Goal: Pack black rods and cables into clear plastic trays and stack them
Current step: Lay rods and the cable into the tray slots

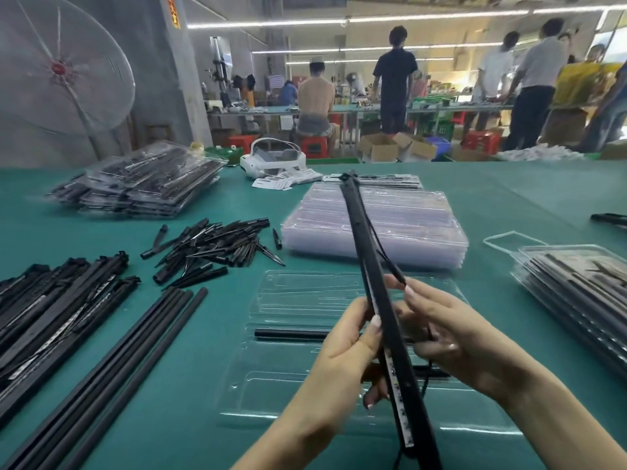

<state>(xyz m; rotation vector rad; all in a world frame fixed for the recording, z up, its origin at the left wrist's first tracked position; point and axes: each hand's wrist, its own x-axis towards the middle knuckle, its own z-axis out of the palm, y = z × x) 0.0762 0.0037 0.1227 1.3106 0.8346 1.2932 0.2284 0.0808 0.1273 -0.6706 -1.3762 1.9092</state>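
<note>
**Long black rod held in both my hands over the open tray**

My left hand (pixel 346 351) grips the long black rod (pixel 369 266) around its lower middle, thumb on the near face, fingers curled behind. The rod runs diagonally, far tip up over the stack of empty clear trays (pixel 373 228), near end dropping out the bottom edge of frame. A pale strip shows along its lower edge.

My right hand (pixel 451 337) is just right of the rod, fingertips pinching the thin black cable (pixel 383 256) that hangs off the rod's upper part. The cable's plug end sits at my fingertips, touching them.

Beneath both hands lies an open clear plastic tray (pixel 298 300) on the green table (pixel 203 368). One short black tube (pixel 288 334) already lies across it, partly hidden by my left hand.

Left of the tray: loose black tubes (pixel 135 351) lying parallel, further left a heap of black rods with cables (pixel 51 300). Behind them, a pile of black spikes (pixel 217 245). Far left, a stack of packed trays (pixel 142 181); another packed stack (pixel 576 283) at the right edge. A white headset (pixel 271 161) sits at the table's far side. People stand and sit at benches in the background; a fan (pixel 61 69) stands upper left.
</note>
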